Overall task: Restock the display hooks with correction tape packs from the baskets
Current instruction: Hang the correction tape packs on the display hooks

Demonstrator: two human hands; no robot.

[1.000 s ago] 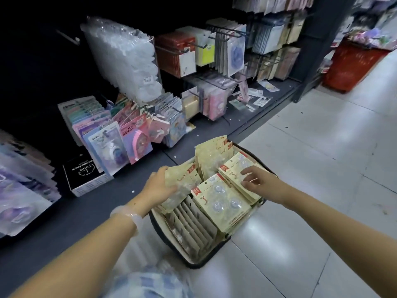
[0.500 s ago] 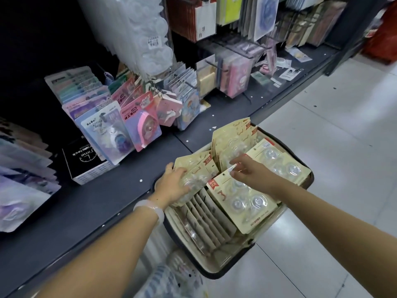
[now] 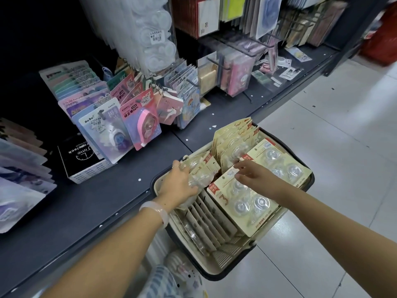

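At the far left, flat pastel packets (image 3: 19, 190) lay stacked on the dark shelf (image 3: 86, 203). Beside them stood a black box (image 3: 82, 160) with a clock drawing, and above it rows of correction tape packs (image 3: 120, 127) hung on the display hooks, leaning forward over the shelf. One pack in front showed a pink tape dispenser (image 3: 146, 123).

Your left hand (image 3: 179, 183) reached into the basket (image 3: 232, 269), which sat on the floor just beside the shelf edge. Its fingers were curled around a small bundle of beige blister packs (image 3: 199, 171) at the left side of the basket. A pale bracelet (image 3: 153, 209) sat on that wrist.

In the lower part of the basket, more packs stood on edge in a row (image 3: 206, 226). Your right hand (image 3: 255, 177) rested on a beige pack with a number 3 (image 3: 242, 203), fingers stretched and relaxed, tips touching the top edge of the pack; it did not grip anything. Another flat pack (image 3: 279, 166) lay just to the right of it, and several upright packs (image 3: 234, 138) stood at the far end of the basket.

To the right was the pale tiled floor (image 3: 333, 147).
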